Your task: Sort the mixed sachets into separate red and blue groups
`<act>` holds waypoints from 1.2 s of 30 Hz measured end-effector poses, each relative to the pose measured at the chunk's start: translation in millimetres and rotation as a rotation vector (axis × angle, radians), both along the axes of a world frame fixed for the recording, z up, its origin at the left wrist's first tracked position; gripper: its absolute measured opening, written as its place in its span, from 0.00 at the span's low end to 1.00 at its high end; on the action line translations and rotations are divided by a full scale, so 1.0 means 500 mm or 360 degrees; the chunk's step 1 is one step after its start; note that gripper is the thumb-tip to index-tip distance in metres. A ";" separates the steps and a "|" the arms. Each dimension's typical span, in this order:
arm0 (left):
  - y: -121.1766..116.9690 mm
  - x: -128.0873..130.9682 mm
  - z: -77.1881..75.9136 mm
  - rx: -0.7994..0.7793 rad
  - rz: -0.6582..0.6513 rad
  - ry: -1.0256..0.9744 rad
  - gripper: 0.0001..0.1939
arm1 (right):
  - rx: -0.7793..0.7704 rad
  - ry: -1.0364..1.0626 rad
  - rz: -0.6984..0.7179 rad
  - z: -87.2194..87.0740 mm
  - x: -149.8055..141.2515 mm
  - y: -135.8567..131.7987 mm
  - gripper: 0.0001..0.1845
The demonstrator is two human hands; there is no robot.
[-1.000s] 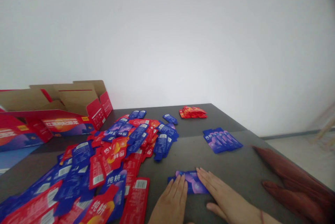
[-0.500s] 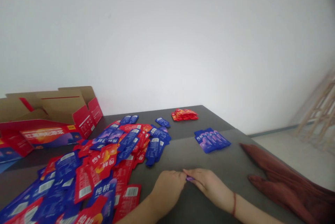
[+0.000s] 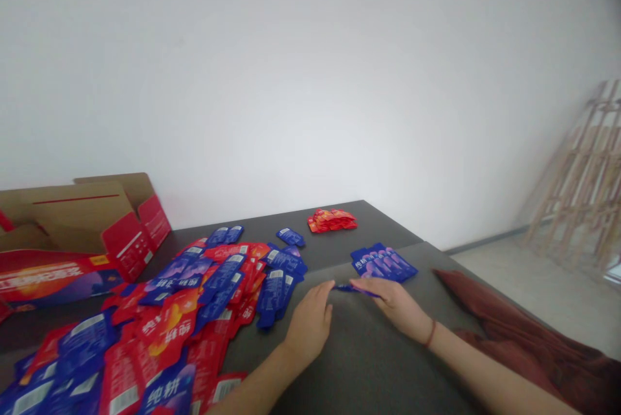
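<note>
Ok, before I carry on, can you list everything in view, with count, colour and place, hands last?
Open box: at least one, red and blue outside, brown inside, left
Packet pile: many, red and blue, left to centre
Single packet: one, blue, just beyond the pile
Red stack: several packets, red-orange, far end
Blue row: several overlapping packets, beyond right hand
Held packet: count unclear, blue, between hands
Cloth: one, reddish brown, right
Table: one, dark grey, under packets
Wooden rack: count unclear, pale brown, far right
Wall: white, behind
Floor: pale grey, right
Wristband: one, reddish, right wrist
Hands: two, left and right, bare, centre
</note>
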State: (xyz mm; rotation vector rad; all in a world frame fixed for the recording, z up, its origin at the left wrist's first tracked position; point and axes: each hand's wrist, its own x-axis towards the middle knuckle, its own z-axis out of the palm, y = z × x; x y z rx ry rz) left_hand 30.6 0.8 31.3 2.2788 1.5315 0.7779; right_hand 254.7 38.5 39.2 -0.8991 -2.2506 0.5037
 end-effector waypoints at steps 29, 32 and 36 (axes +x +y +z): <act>0.188 0.155 -0.055 0.0132 -0.0547 0.0537 0.31 | -0.0068 -0.0842 -0.0996 -0.103 0.120 0.194 0.28; 0.193 0.139 -0.046 0.0094 -0.0572 0.0589 0.30 | -0.0090 -0.0868 -0.0954 -0.099 0.124 0.198 0.30; 0.203 0.156 -0.043 0.0094 -0.0485 0.0577 0.36 | -0.0111 -0.0880 -0.0971 -0.098 0.126 0.199 0.31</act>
